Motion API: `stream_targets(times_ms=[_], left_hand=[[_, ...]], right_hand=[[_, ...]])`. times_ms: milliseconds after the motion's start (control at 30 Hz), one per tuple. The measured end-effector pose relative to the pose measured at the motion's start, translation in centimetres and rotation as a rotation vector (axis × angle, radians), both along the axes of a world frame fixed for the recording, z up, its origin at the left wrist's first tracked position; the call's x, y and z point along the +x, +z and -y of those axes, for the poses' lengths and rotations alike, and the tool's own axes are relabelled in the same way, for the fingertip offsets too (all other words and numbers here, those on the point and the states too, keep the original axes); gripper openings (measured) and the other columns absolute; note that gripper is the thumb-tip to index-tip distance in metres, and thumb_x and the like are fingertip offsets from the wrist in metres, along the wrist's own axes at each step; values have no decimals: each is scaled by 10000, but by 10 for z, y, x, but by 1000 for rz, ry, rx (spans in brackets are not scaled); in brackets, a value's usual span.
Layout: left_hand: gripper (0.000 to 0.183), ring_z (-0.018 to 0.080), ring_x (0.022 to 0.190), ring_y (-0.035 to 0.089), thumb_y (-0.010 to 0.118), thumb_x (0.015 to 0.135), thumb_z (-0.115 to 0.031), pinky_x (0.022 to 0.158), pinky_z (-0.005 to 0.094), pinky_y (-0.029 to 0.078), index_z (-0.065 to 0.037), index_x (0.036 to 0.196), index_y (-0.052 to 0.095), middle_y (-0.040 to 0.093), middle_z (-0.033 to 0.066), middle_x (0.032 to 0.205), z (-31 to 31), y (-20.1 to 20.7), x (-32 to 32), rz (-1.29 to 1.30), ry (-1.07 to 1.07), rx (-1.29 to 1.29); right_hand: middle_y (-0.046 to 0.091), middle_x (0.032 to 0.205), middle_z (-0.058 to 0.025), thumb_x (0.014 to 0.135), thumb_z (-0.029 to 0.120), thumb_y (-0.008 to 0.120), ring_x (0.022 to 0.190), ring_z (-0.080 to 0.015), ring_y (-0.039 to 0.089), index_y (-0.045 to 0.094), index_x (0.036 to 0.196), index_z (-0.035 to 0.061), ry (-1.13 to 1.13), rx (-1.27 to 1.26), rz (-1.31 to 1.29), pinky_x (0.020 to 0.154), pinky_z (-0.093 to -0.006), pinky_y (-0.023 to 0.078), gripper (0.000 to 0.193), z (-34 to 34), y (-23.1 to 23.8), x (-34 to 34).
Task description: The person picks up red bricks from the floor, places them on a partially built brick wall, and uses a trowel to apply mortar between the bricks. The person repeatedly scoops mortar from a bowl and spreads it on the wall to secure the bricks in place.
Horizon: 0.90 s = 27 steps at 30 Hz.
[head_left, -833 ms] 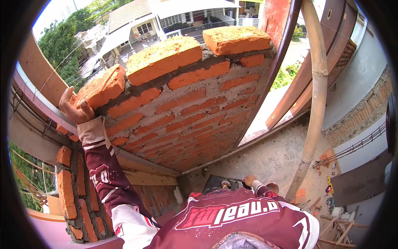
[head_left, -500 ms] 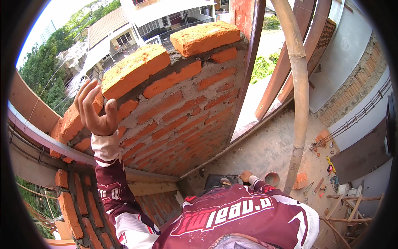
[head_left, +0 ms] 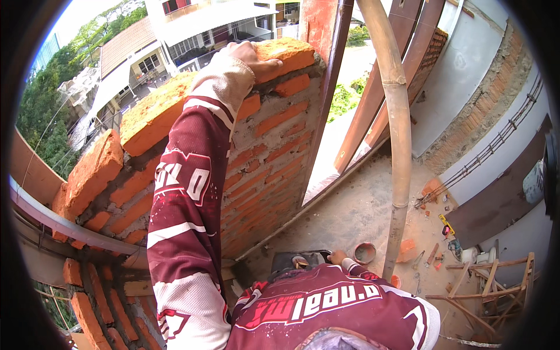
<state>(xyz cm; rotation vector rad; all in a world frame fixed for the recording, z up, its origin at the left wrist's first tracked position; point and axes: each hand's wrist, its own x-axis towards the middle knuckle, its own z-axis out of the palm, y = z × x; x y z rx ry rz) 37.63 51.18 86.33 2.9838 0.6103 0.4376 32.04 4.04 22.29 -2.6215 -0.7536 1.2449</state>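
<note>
My left hand point(head_left: 248, 58) reaches up to the top of a brick wall point(head_left: 268, 157). It grips the left end of an orange brick point(head_left: 294, 54) near the post, thumb on the near side and fingers over the top. Further left along the top course lie another brick point(head_left: 153, 119), partly behind my sleeve, and a tilted one point(head_left: 94, 172). Low down, my right hand point(head_left: 336, 256) is at the rim of a black tub point(head_left: 283, 261), its fingers appearing closed on the edge. My torso hides part of the tub, and a small object inside is unclear.
A bamboo pole point(head_left: 398, 140) rises right of the wall, beside a reddish post point(head_left: 318, 26). On the floor are a round bucket point(head_left: 365, 252), brick pieces point(head_left: 407, 249), scattered tools and a wooden frame point(head_left: 496, 291). Houses stand beyond the wall.
My left hand has moved right along the wall top, from raised and open beside the left bricks to gripping the brick near the post. The view has shifted slightly; my right hand stays low.
</note>
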Motion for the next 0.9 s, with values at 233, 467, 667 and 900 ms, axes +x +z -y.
stream_targets(times_ms=[233,467,667,900], left_hand=[[738,328,936,721,628,728,-677,862,415,561,-36,1075,744,733,208,954,0,-4,1,106,-10,37],[754,327,919,728,580,775,-731,815,434,580,-51,1044,764,741,185,955,0,-9,3,123,32,127],[776,319,978,720,564,789,-741,859,451,567,-58,1109,748,734,186,1022,2,-10,2,113,29,99],[935,357,1282,551,576,807,-760,1102,497,400,-13,1369,561,616,212,1314,14,-22,-14,319,152,399]], right_hand=[[708,1072,-227,905,466,577,1020,-404,673,743,1027,35,124,-138,48,895,-482,516,478,33,-10,-2],[684,1102,-267,892,413,600,1082,-416,648,722,1080,17,-98,-6,14,948,-472,502,455,7,15,9],[684,1137,-258,878,401,638,1113,-397,647,701,1136,9,-158,147,84,963,-451,497,474,-16,43,12],[684,1231,-169,903,381,655,1164,-336,631,644,1250,-27,-185,155,-293,1001,-376,480,536,-3,51,-26]])
